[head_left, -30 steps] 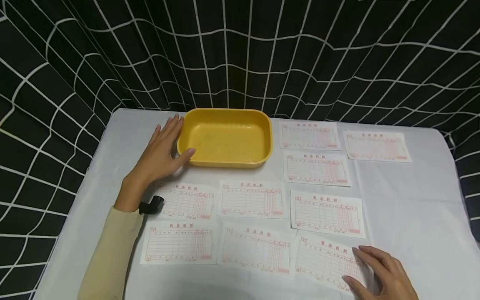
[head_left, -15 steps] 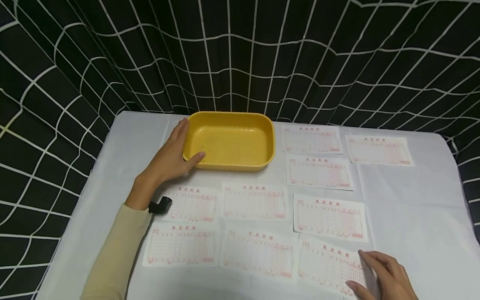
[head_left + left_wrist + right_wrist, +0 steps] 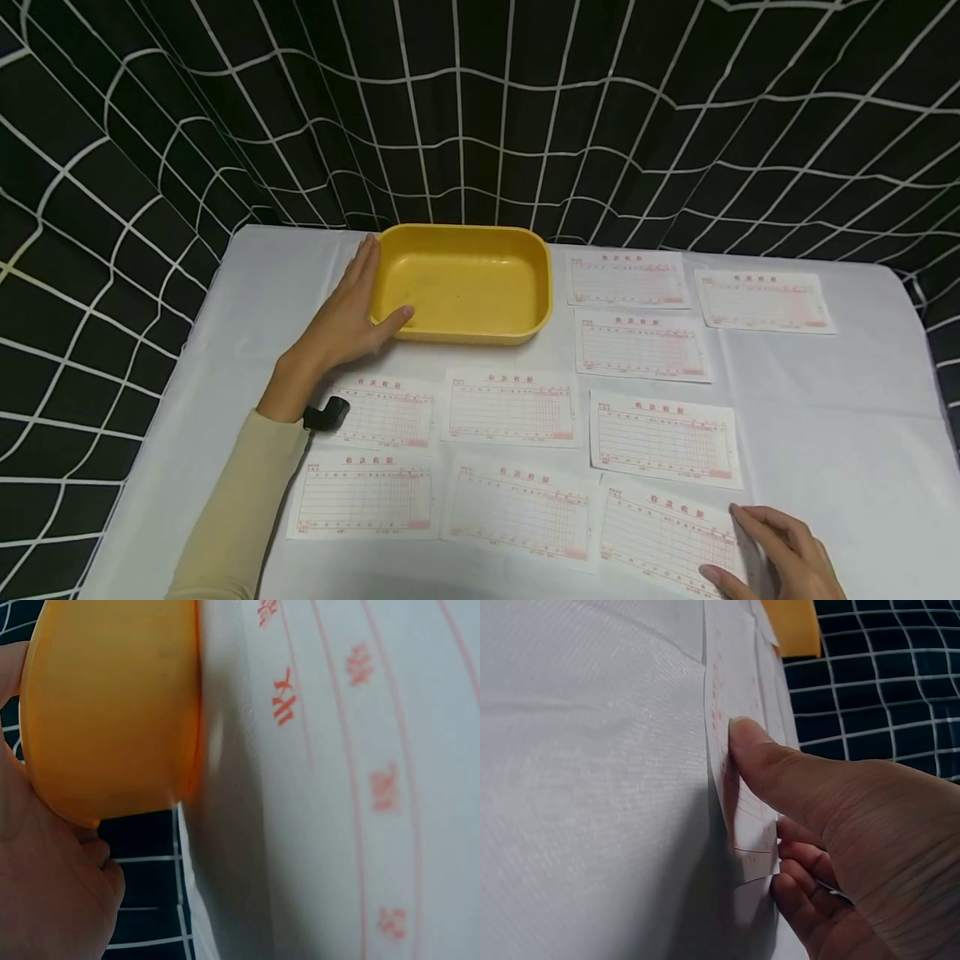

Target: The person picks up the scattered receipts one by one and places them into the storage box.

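My left hand [image 3: 341, 321] rests against the left end of a yellow plastic basin [image 3: 465, 335]. Its straight fingers lie along the outer side and the thumb reaches over the front rim; in the left wrist view that hand [image 3: 52, 877] spans the basin's end [image 3: 112, 712]. At the lower right, my right hand [image 3: 791, 554] pinches the right end of a paper receipt slip [image 3: 663, 537] printed in red. From the right wrist, the thumb [image 3: 757, 754] is seen on one edge of the bent slip [image 3: 754, 832], with curled fingers at the other edge.
Several similar slips lie on the white cloth: a far one [image 3: 626, 279], one at far right [image 3: 765, 302], one in the middle [image 3: 512, 408] and one at near left [image 3: 363, 500]. A black curtain with white grid lines [image 3: 480, 108] hangs behind the table.
The head view has shifted slightly. My left fingers, spread earlier, now lie closer together against the basin. My right hand has moved a little to the right at the slip's end.
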`<move>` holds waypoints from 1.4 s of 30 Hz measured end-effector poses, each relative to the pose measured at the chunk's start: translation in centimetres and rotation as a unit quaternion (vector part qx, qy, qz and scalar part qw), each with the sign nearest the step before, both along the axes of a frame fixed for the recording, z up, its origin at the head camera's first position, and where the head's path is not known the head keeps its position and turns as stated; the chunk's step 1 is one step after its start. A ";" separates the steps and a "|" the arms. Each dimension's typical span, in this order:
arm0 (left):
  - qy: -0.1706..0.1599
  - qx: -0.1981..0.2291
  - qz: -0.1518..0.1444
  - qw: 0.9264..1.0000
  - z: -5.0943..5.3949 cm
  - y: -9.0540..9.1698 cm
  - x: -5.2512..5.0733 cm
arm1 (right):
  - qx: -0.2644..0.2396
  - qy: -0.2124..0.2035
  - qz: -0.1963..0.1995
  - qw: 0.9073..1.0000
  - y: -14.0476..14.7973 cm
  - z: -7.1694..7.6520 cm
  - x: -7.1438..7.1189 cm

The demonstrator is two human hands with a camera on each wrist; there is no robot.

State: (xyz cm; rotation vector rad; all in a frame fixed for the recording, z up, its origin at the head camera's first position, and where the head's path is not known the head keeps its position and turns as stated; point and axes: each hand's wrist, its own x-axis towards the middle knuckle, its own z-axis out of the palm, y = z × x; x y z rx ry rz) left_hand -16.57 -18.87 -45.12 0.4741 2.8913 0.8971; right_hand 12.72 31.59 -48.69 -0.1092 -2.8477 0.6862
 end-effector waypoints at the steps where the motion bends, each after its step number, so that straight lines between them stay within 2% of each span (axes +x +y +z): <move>1: -0.001 0.002 0.000 1.000 0.0 -0.1 0.1 | 0.002 -0.004 -0.001 1.000 0.0 -0.1 0.1; 6: -0.007 0.002 0.007 1.000 -0.1 -0.3 0.2 | 0.002 -0.019 -0.002 1.000 0.1 -0.2 -0.1; 10: -0.003 0.007 0.012 1.000 -0.3 -0.1 -0.2 | 0.003 -0.021 0.014 1.000 0.5 -0.1 -0.6; 14: -0.002 0.008 0.016 1.000 -0.4 -0.1 -0.4 | 0.013 -0.045 0.026 0.999 0.9 -0.4 -1.1; 19: -0.008 0.011 0.018 1.000 -0.5 -0.1 -0.5 | 0.007 -0.066 0.022 0.998 1.0 -0.4 -1.3; 24: -0.005 0.008 0.017 1.000 -0.4 -0.1 -0.4 | 0.008 -0.060 0.011 0.998 0.8 0.0 -1.0; 30: 0.005 -0.001 0.012 1.000 0.3 0.1 -0.7 | 0.012 -0.044 0.021 0.999 1.3 0.1 -0.4; 33: 0.002 -0.005 0.012 1.000 0.4 0.4 -0.9 | 0.011 -0.058 0.006 0.998 1.8 -0.2 -0.1; 36: -0.003 -0.001 0.011 1.000 0.2 0.5 -0.9 | 0.012 -0.087 -0.025 0.996 2.0 -0.5 0.1; 38: -0.005 0.003 0.011 1.000 0.0 0.6 -0.9 | 0.015 -0.091 -0.035 0.995 2.0 -0.5 0.0; 42: -0.009 0.011 0.014 1.000 -0.1 0.4 -0.8 | 0.031 -0.095 -0.020 0.995 1.9 0.3 -0.4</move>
